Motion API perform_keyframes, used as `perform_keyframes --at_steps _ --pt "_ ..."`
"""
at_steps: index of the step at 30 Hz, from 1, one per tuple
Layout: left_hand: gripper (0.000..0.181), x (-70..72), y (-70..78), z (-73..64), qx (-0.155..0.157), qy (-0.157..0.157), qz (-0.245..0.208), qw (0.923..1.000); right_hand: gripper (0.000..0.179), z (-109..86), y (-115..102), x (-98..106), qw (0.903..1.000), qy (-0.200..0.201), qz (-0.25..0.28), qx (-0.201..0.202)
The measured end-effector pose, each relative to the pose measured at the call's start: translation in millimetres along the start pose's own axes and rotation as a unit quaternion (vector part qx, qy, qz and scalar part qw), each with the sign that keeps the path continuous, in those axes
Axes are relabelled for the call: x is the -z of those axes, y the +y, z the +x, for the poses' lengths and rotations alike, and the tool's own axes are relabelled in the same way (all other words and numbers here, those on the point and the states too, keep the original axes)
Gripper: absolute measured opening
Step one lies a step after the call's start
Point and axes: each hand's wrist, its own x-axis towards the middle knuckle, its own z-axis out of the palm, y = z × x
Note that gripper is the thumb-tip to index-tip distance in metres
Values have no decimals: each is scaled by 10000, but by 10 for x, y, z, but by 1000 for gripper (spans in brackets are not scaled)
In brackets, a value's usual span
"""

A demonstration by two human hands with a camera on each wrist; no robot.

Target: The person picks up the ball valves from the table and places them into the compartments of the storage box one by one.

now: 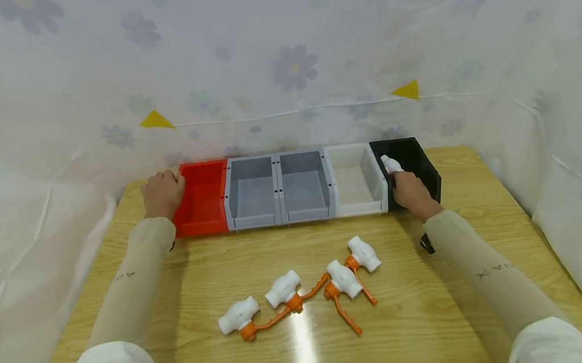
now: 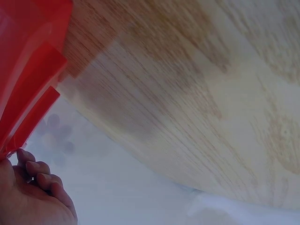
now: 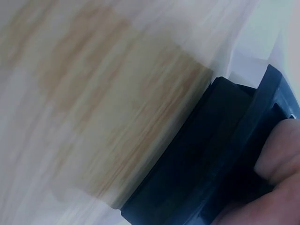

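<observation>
While the R hand (image 1: 415, 193) grips a valve (image 1: 391, 164) in the black bin (image 1: 408, 150) at right, lower it w/ care b4 letting go (handle's hidden, so mind snags); L hand (image 1: 162, 194) pinches the red bin's (image 1: 201, 197) left rim: go light there.

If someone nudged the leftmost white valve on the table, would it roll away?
The white valve probably won't roll far, since its long orange handle sticks out. It looks plastic, so likely light; the shiny table may let it slide.
</observation>
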Motion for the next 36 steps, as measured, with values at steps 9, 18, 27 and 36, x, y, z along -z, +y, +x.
perform_keyframes --at_steps 9,18,27,36 --pt "45 9 -21 -5 0 -30 3 10000 21 19 4 -8 10000 5 -49 18" --pt "42 3 11 1 5 90 -28 10000 21 23 8 10 9999 50 -79 -48" --pt "42 -50 47 27 -104 118 10 9999 25 -73 55 100 9996 -276 -6 59" --pt "46 -106 7 69 -94 121 -26 9999 26 -375 19 269 9940 749 157 785"
